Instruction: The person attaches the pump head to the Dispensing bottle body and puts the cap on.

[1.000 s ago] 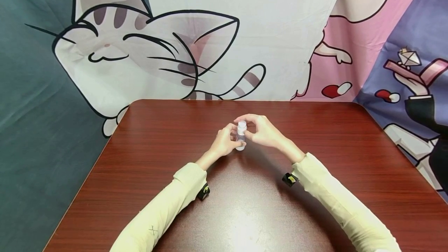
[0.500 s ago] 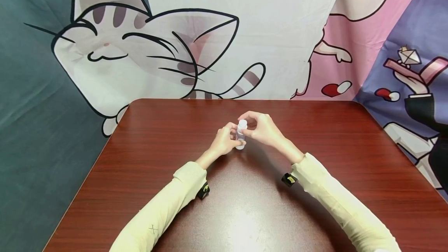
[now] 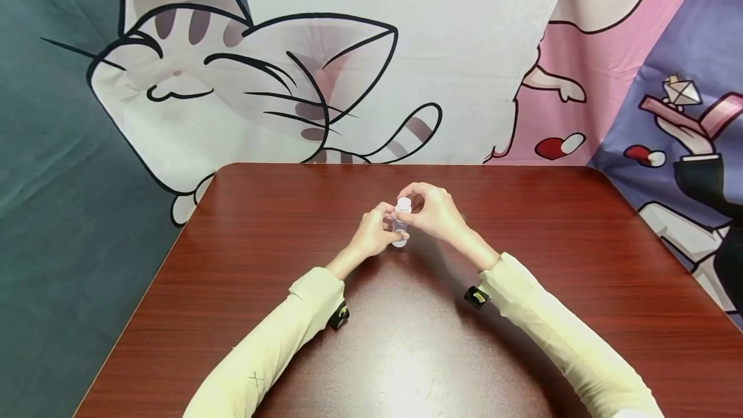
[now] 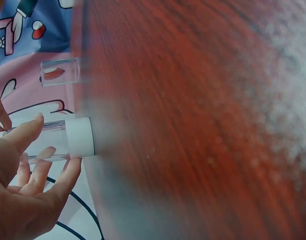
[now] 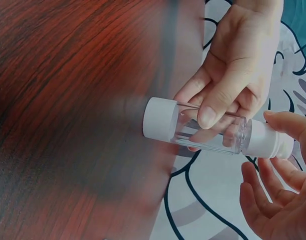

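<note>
A small clear bottle point(image 5: 220, 144) with a white base point(image 5: 159, 119) and a white pump-like top point(image 5: 263, 139) stands upright on the table. My left hand point(image 3: 369, 235) holds its clear body, thumb on the near side and fingers curled behind. My right hand point(image 3: 439, 215) pinches the white top; in the right wrist view its thumb lies on one side and its fingers on the other. In the left wrist view the fingers of my left hand point(image 4: 30, 185) reach down to the white base, while only a sliver of the right hand shows.
A clear, hollow cylindrical cap point(image 4: 60, 72) stands on the table point(image 3: 278, 211) beyond the bottle, mostly hidden behind my right hand in the head view. A patterned cloth point(image 3: 441, 50) hangs behind the table's far edge.
My right hand has shifted slightly around the white top, its thumb moving left across the front. The left hand and bottle stay nearly in place.
</note>
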Action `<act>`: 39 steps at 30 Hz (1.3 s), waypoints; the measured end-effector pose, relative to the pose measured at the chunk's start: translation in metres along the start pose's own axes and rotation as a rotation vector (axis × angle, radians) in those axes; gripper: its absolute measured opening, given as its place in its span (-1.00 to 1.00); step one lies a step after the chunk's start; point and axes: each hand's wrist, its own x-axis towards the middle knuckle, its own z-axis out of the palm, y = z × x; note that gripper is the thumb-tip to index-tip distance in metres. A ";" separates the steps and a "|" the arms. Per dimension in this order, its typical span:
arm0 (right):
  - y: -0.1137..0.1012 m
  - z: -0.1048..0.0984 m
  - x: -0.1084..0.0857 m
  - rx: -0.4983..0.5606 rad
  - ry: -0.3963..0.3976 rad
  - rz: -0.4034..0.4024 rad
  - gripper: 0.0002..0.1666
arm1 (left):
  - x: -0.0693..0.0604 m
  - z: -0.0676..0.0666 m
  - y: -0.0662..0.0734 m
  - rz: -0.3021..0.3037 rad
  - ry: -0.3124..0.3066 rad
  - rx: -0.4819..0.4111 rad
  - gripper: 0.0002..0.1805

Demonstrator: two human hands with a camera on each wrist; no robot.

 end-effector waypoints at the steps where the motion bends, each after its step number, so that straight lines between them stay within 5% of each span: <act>1: 0.000 0.000 0.000 -0.005 0.003 0.004 -0.69 | 0.000 0.000 0.000 0.000 0.000 0.000 -0.51; 12: -0.002 0.007 0.000 0.034 -0.012 0.013 -0.51 | 0.000 0.000 0.001 -0.013 0.000 0.055 -0.49; 18: -0.003 0.002 0.000 0.154 -0.091 -0.081 -0.51 | 0.002 0.000 -0.001 -0.022 -0.004 0.053 -0.48; 24: -0.001 -0.002 0.000 0.161 -0.183 -0.158 -0.51 | 0.002 0.000 -0.001 -0.002 -0.011 0.013 -0.49; 39: 0.002 0.000 -0.002 0.170 -0.163 -0.099 -0.64 | 0.000 -0.001 0.000 -0.005 -0.016 0.003 -0.50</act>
